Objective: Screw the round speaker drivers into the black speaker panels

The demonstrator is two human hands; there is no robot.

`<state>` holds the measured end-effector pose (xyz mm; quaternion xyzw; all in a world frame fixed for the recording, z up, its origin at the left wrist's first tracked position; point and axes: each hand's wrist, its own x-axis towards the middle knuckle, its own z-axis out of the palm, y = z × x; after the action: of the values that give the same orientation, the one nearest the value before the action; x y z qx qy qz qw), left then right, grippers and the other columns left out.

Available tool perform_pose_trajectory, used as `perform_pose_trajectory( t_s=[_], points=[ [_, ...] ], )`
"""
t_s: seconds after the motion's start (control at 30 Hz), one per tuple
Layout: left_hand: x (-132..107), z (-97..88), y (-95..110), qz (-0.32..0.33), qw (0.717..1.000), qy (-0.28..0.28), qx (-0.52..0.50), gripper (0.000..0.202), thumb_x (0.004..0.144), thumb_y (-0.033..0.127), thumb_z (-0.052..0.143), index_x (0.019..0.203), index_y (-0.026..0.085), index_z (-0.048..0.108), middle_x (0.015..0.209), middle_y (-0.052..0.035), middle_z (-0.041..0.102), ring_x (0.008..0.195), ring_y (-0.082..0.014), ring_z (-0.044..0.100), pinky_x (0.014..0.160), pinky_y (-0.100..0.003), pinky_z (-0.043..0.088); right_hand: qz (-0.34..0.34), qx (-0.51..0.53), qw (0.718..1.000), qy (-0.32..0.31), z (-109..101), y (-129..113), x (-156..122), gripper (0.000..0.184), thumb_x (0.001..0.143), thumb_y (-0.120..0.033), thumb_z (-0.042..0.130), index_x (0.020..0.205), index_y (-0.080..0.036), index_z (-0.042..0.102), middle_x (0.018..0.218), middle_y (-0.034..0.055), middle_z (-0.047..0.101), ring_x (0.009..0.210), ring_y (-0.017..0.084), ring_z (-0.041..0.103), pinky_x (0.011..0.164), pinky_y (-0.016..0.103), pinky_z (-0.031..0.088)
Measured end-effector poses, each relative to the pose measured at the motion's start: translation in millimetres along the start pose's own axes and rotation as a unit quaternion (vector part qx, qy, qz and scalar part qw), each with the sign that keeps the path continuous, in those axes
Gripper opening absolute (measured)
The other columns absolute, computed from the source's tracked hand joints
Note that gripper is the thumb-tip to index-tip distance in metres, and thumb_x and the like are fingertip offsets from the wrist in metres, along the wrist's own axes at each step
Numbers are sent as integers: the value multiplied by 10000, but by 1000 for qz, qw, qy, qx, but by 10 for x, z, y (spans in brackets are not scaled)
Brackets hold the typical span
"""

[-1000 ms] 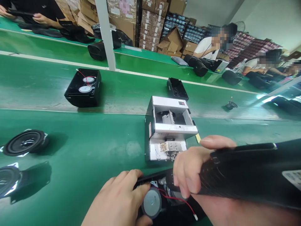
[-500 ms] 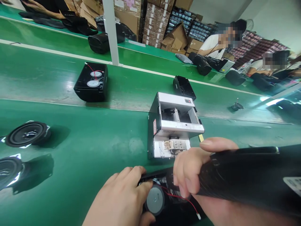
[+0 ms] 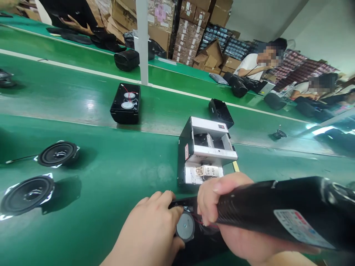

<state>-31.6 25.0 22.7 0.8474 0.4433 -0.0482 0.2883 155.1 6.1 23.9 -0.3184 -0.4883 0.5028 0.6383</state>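
My left hand [image 3: 155,225] is closed on the edge of a black speaker housing [image 3: 199,245] at the bottom middle. Beside its fingertips, a round grey speaker magnet [image 3: 185,226] and part of a red wire show inside the housing. Wrapped round a thick black electric screwdriver [image 3: 249,205] with a white label is my right hand [image 3: 212,199]. The tool's front end points down into the housing, and its tip is hidden behind my fingers. Just beyond my hands stands a silver and black screw feeder [image 3: 208,151].
Two loose speaker drivers [image 3: 58,153] lie on the green bench at left. On the belt beyond are a black housing with speakers [image 3: 126,103] and another black housing [image 3: 221,112]. A white post [image 3: 142,44] rises behind. Co-workers [image 3: 251,61] sit across the line.
The view has shifted left, bringing more of the loose drivers in. My right hand has tilted the screwdriver, so its label shows more fully. My left hand keeps its grip on the housing.
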Motion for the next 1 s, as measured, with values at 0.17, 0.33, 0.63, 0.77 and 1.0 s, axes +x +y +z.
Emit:
perform_pose_trajectory(
  t_s=[0.17,0.33,0.63,0.77,1.0],
  points=[
    [-16,42,0,4,1000,12,16,375,837,185,843,1198,286,835,1173,-87,738,1086,-362,732,947,-565,625,-22,6,1000,7,48,69,-6,528,934,-753,687,1078,-260,807,644,28,724,494,226,622,478,365,513],
    [-47,45,6,9,999,16,30,376,849,173,837,1207,285,827,1148,-83,731,1060,-359,731,919,-553,623,-56,3,997,47,102,125,34,677,788,-869,770,1021,-235,817,593,17,700,432,211,593,421,323,468],
    [-12,27,-8,-1,1000,2,14,344,875,208,772,1193,333,814,1128,-60,709,1092,-354,709,929,-535,596,-111,-24,991,73,168,195,-26,634,834,-835,759,1073,-250,807,631,10,723,476,206,641,450,324,509],
    [-16,12,-24,-1,1000,-4,15,362,869,218,753,1201,350,812,1121,-55,707,1086,-342,706,938,-526,591,-103,-26,990,95,234,207,-46,669,774,-903,749,1057,-299,800,652,-22,729,495,186,650,467,303,517],
    [-39,-41,31,-11,1000,-9,17,346,874,220,786,1208,305,813,1182,-75,715,1129,-347,708,956,-522,603,-83,-54,990,96,131,-253,29,708,847,-909,653,1225,-321,764,677,3,736,524,214,650,524,357,566]
  ],
)
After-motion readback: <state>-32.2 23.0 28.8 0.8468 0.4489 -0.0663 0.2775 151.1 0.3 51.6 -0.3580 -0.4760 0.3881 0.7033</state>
